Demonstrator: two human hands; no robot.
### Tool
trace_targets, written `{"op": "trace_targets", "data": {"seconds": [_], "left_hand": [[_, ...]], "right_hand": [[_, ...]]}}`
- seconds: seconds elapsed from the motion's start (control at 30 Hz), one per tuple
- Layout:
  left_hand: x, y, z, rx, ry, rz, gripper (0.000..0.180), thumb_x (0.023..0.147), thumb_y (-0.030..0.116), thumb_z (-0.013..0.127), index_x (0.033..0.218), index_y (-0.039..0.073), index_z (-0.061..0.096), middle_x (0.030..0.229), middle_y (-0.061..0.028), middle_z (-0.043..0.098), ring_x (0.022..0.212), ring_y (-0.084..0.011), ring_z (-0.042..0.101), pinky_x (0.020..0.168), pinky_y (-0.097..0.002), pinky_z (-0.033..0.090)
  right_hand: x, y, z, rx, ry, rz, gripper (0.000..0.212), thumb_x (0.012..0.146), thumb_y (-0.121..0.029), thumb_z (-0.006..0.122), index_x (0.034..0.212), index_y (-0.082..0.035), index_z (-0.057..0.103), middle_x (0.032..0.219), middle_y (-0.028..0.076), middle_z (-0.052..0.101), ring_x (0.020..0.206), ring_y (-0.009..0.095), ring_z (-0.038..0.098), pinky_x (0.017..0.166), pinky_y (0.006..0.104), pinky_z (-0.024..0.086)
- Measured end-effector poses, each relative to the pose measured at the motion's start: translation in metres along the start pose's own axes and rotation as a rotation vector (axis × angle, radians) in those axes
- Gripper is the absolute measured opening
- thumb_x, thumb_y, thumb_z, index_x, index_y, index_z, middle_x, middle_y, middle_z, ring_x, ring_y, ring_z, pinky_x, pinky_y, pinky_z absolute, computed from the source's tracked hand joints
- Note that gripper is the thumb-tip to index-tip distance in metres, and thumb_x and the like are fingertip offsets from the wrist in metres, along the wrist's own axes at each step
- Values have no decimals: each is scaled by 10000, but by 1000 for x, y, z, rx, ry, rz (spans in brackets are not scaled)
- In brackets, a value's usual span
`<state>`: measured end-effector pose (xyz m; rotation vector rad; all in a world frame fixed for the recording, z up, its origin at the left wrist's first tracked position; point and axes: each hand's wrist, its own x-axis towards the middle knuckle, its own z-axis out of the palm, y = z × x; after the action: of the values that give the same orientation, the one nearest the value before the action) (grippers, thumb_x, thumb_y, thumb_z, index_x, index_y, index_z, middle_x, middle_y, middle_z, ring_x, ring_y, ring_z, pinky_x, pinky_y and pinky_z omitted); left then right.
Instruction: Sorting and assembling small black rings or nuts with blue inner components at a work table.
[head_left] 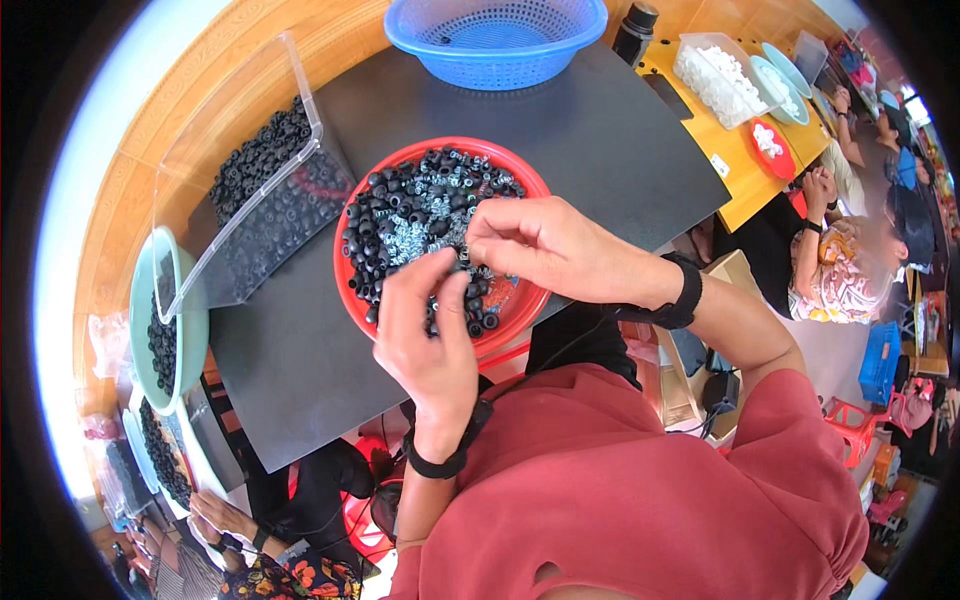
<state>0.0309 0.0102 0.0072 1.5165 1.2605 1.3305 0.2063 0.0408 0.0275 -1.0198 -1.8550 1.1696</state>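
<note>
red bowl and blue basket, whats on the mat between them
Nothing: in the head view the stretch of dark mat between the red bowl and the blue basket is bare.

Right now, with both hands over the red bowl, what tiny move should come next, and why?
Probably lifting the pinched fingertips a little clear of the pile. The left hand and right hand meet over the red bowl, right above the mixed black rings and small metal springs. What they pinch is hidden, so raising it would show it.
</note>
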Motion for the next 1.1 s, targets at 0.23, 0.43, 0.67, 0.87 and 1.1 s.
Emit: {"op": "trace_targets", "data": {"seconds": [0.23, 0.43, 0.67, 0.87, 1.1], "left_hand": [[-2, -5, 2, -279, 27, -129, 200, 830, -23, 677, 1027, 8, 656, 1004, -118, 670, 929, -223, 654, 837, -302, 504], [-1, -10, 3, 115, 73, 233, 182, 833, -30, 670, 1008, 18, 656, 1017, -115, 668, 930, -229, 653, 831, -313, 506], [-1, -6, 4, 67, 32, 162, 174, 854, -24, 654, 1026, 5, 649, 1000, -95, 666, 876, -184, 639, 811, -294, 506], [2, -6, 0, -377, -99, -249, 148, 916, 24, 608, 1057, -9, 640, 969, -52, 651, 835, -132, 613, 770, -266, 497], [-3, 6, 7, 224, -54, 186, 167, 865, 9, 639, 1030, -1, 619, 954, -105, 637, 833, -198, 620, 756, -306, 498]], "right_hand": [[-2, -6, 2, 20, 30, 75, 180, 973, -161, 524, 897, -6, 571, 763, 16, 573, 713, 95, 512, 673, 255, 437], [2, -5, 0, 150, -58, 224, 318, 1016, -267, 457, 871, -4, 561, 726, 19, 550, 693, 109, 513, 665, 269, 444], [1, -5, 4, 47, -78, 191, 316, 1018, -263, 480, 860, 2, 547, 741, 58, 570, 704, 151, 564, 666, 313, 469], [-4, 12, 8, -249, 188, -270, 216, 989, -188, 541, 888, -3, 589, 752, 74, 608, 677, 159, 576, 638, 315, 465], [-4, 6, -5, 506, 38, 303, 200, 970, -189, 577, 936, -14, 669, 728, 2, 613, 668, 52, 533, 603, 194, 419]]}}
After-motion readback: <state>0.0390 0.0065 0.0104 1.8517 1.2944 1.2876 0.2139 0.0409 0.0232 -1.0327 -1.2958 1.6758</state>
